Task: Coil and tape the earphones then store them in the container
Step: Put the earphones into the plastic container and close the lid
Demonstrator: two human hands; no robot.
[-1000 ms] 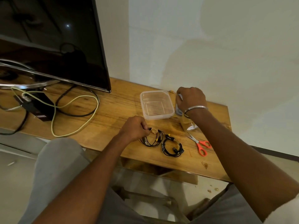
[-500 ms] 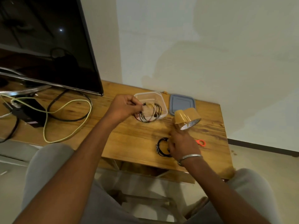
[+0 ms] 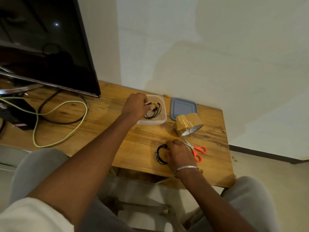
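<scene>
Left hand pinches one coiled earphone set inside the container; right hand, I judge, curls round the second coil, near and right of that container.

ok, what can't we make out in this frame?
Head view only:
- Table coil: right part is under the right hand; any tape on it is too small to tell.
- Container coil: held end is behind the left hand; earbuds too small to pick out.
- Tape roll: label print too small to read.
- TV: cut off by the left and top edges.
</scene>
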